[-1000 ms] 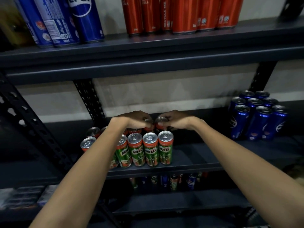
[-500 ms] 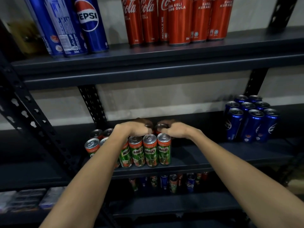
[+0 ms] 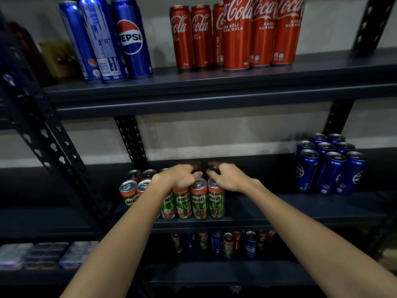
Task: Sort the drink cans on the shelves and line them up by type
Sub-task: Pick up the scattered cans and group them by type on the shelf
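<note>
Green and red Milo cans [image 3: 198,198] stand in rows on the middle shelf [image 3: 279,211]. Both arms reach over the front row. My left hand [image 3: 178,176] and my right hand [image 3: 227,177] sit side by side, fingers curled over the tops of two back-row Milo cans. Those two cans are mostly hidden in shadow behind my fingers. A cluster of several short blue Pepsi cans [image 3: 330,168] stands at the right end of the same shelf.
The top shelf carries tall Pepsi cans [image 3: 131,39] on the left and several Coca-Cola cans [image 3: 236,35] beside them. Mixed cans [image 3: 227,244] stand on the lower shelf. Flat packs [image 3: 43,252] lie at lower left. A slanted perforated post [image 3: 53,147] crosses the left side.
Both hands stay on the back-row cans and have edged slightly farther in. My view has tilted upward, so more of the top shelf shows.
</note>
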